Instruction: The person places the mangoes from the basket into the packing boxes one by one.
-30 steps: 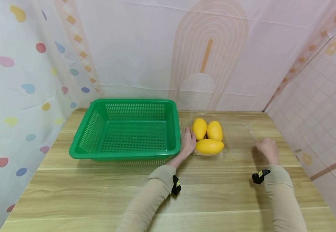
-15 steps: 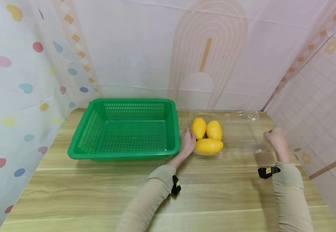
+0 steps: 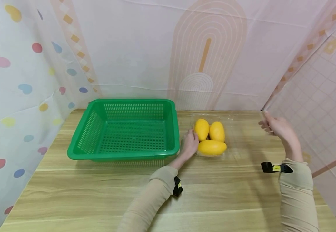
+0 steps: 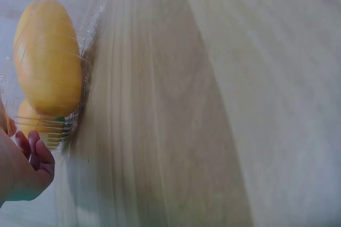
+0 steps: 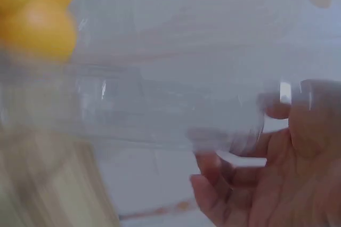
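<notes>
Three yellow mangoes (image 3: 212,147) sit together inside a clear plastic clamshell box (image 3: 230,149) on the table. At the box's left side, my left hand (image 3: 190,142) holds its edge, the fingers bent close to the corner in the left wrist view. My right hand (image 3: 281,129) is raised above the table at the right. In the right wrist view the box's transparent lid (image 5: 160,112) stretches across to this hand, its free edge between thumb and index finger. Part of the index finger shows blurred through the plastic. From the head camera the lid is barely visible.
A green slatted plastic basket (image 3: 121,156) stands left of the box, close beside my left hand, with only its bottom mesh showing inside. Patterned cloth (image 3: 144,58) hangs along the back and both sides of the wooden table (image 3: 220,196).
My right hand has risen and moved right, its fingers loosening from a fist. The lid, spread out on the right earlier, has lifted. Box and left hand have shifted slightly right.
</notes>
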Demonstrator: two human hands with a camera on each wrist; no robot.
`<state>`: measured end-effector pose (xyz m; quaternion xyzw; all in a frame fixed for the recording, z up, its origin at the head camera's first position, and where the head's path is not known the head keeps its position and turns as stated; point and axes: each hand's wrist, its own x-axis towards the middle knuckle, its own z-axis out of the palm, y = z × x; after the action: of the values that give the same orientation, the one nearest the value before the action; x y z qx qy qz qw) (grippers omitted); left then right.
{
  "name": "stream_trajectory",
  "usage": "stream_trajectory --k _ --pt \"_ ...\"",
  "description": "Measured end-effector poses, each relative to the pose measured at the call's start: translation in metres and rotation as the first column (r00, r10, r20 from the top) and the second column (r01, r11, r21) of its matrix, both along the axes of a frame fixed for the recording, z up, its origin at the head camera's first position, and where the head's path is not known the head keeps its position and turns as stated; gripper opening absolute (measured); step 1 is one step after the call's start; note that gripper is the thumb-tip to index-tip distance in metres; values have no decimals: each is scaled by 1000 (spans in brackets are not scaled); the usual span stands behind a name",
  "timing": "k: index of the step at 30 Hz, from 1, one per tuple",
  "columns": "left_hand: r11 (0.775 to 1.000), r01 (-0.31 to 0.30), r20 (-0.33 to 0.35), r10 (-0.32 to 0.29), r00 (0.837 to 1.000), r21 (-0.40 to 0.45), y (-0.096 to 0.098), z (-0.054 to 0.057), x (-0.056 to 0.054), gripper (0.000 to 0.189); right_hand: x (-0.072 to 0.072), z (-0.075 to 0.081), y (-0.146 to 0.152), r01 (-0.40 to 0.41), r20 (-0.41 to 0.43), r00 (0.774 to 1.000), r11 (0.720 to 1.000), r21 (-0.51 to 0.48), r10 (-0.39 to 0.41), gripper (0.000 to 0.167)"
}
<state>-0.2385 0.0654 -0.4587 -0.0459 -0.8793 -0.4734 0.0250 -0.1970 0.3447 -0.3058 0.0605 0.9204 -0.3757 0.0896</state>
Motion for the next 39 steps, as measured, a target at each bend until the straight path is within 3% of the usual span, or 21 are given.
stream_trajectory --k 3,6,11,19,23,31,35,39 --pt "1000 15 15 -16 1000 9 3 0 1 38 -2 1 -8 -41 -32 999 995 -94 38 77" --pt "999 27 25 -27 999 22 4 -1 2 39 -5 -4 -19 -84 -76 994 993 -83 78 72" --pt "999 26 27 -27 999 28 4 0 3 40 -10 -22 -40 -156 -128 979 988 16 157 59" --pt "999 21 37 -23 999 46 3 0 3 42 -19 -54 -65 -237 -222 935 954 185 275 45" --pt "996 16 55 -21 998 89 3 2 3 46 -19 -67 -71 -218 -233 934 950 222 269 46" --pt "987 4 67 -15 998 163 1 6 6 52 -19 -86 -78 -177 -240 947 969 174 216 52" --pt "988 8 60 -17 998 154 1 7 7 47 -21 -90 -78 -155 -251 948 974 168 194 59" --pt "991 21 50 -28 998 134 0 7 12 44 -22 -91 -78 -137 -201 965 979 152 166 72"
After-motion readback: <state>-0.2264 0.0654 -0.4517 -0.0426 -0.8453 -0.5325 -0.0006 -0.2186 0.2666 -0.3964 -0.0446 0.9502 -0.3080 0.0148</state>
